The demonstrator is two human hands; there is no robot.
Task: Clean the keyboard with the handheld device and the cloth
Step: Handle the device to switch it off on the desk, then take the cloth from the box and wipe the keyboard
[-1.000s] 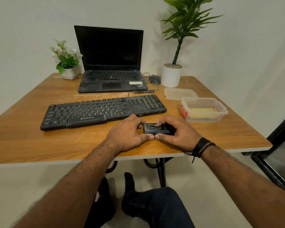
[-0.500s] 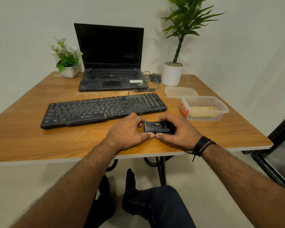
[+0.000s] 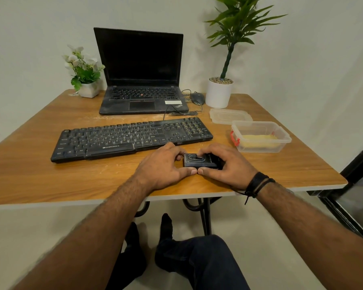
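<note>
Fingers of both hands curl round the handheld device, left hand and right hand pinching it low on the surface, thumbs meeting at its near edge. Just beyond, the keyboard looks dusty and untouched. The cloth appears to wait in the open plastic box. Cleaning hasn't started, I'd say.

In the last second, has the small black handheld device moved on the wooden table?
No. The small black handheld device still sits just in front of the black keyboard's right end, held between both hands.
</note>
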